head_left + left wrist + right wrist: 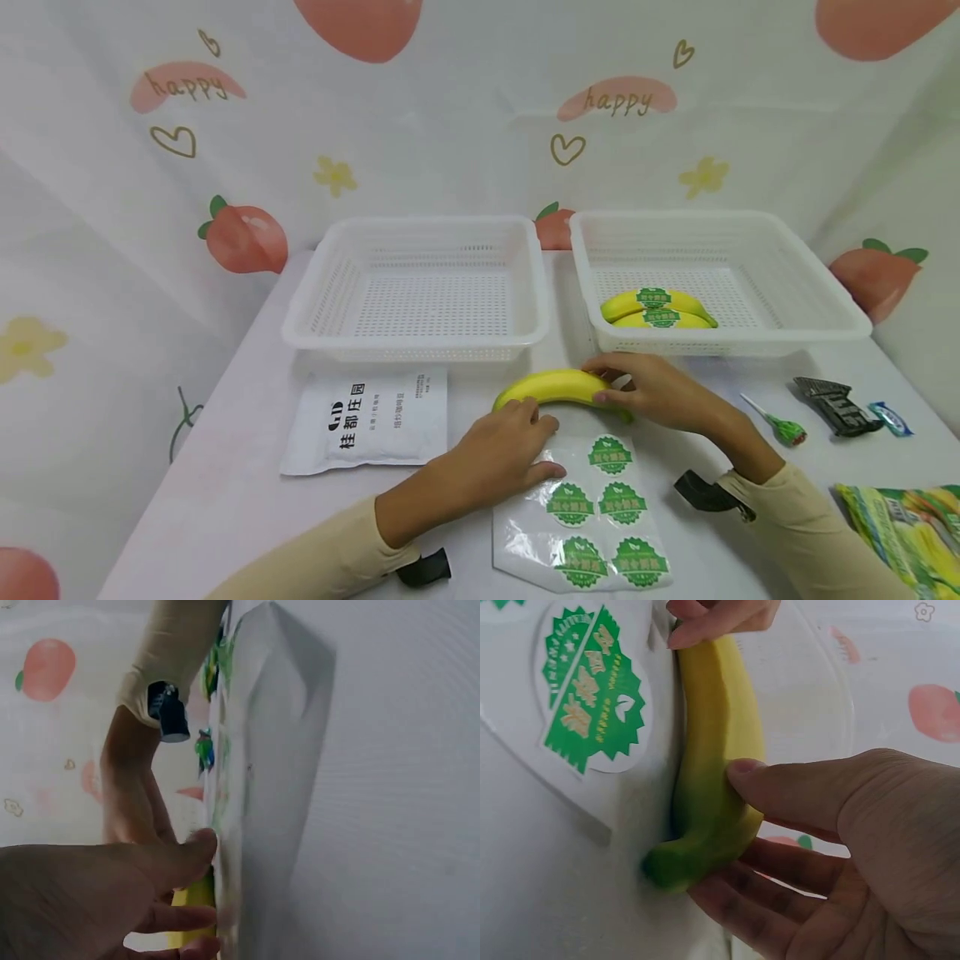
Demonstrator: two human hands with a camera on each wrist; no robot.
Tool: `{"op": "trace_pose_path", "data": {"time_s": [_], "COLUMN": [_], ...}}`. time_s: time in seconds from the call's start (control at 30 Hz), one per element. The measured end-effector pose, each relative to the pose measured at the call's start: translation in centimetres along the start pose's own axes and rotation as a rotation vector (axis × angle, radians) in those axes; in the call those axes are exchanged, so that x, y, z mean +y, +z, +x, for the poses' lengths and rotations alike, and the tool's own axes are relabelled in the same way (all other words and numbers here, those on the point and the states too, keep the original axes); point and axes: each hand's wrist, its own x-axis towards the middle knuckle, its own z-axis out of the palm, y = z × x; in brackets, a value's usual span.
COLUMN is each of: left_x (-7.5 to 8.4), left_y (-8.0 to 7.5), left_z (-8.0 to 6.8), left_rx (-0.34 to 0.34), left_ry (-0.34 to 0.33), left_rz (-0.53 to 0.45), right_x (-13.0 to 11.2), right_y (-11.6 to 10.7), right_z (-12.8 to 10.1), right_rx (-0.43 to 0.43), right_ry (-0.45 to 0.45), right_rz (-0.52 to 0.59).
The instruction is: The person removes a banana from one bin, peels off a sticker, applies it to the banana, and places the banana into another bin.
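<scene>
A yellow banana (553,386) with a green stem end lies across the table at the top of a sticker sheet (525,533). My right hand (667,392) holds its stem end, thumb on one side and fingers on the other, as the right wrist view shows. My left hand (498,458) touches the banana's other end with its fingertips, its thumb pointing over the sheet. Round green stickers (622,502) with gold lettering remain on the sheet; the right wrist view shows one green sticker (592,690) close up. The banana's visible side bears no sticker.
Behind stand two white plastic baskets: the left basket (416,342) and the right basket (735,340), which holds stickered bananas (675,304). A white coffee pouch (367,421) lies left. Toward the right are a lollipop (783,429), black wrapper (838,408), small blue packet (892,418) and green-yellow bag (907,533).
</scene>
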Motion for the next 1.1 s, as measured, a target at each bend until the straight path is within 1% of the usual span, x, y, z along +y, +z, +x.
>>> {"op": "trace_pose_path", "data": {"time_s": [0.17,0.27,0.37,0.43,0.57,0.63,0.67,0.7,0.77,0.83,0.93,1.03,1.1], "left_x": [0.2,0.3,0.3,0.4,0.3,0.3,0.2,0.2,0.1,-0.2,-0.7,-1.5,-2.1], "left_y": [0.4,0.5,0.4,0.3,0.3,0.3,0.3,0.2,0.1,-0.2,-0.8,-1.6,-2.0], "left_z": [0.3,0.3,0.2,0.1,0.2,0.2,0.3,0.3,0.5,0.7,1.0,1.2,1.3], "left_rx": [-0.077,-0.102,-0.078,-0.047,0.006,0.018,0.014,0.012,-0.010,-0.052,-0.128,-0.190,-0.218], "left_ry": [-0.083,-0.095,-0.064,-0.031,0.010,0.019,0.014,0.011,-0.017,-0.055,-0.115,-0.133,-0.146], "left_rz": [-0.045,-0.070,-0.037,0.016,0.125,0.136,0.116,0.086,-0.026,-0.167,-0.422,-0.618,-0.722], "right_x": [-0.1,-0.4,-0.8,-1.1,-1.7,-2.0,-2.1,-2.2,-2.3,-2.2,-2.1,-2.0,-2.0], "right_y": [0.0,-0.1,-0.3,-0.4,-0.3,-0.1,-0.1,0.0,0.0,-0.1,-0.2,-0.3,-0.4], "right_z": [-0.6,-1.4,-2.0,-2.2,-2.8,-3.2,-3.4,-3.7,-4.1,-4.3,-4.6,-4.6,-4.5], "right_rx": [0.035,0.086,0.129,0.137,0.141,0.136,0.130,0.121,0.097,0.067,0.020,-0.023,-0.048], "right_ry": [-0.030,-0.047,-0.045,-0.056,-0.108,-0.122,-0.126,-0.123,-0.124,-0.133,-0.144,-0.146,-0.132], "right_rz": [-0.003,-0.037,-0.068,-0.067,-0.067,-0.060,-0.051,-0.037,0.005,0.055,0.123,0.190,0.237]}}
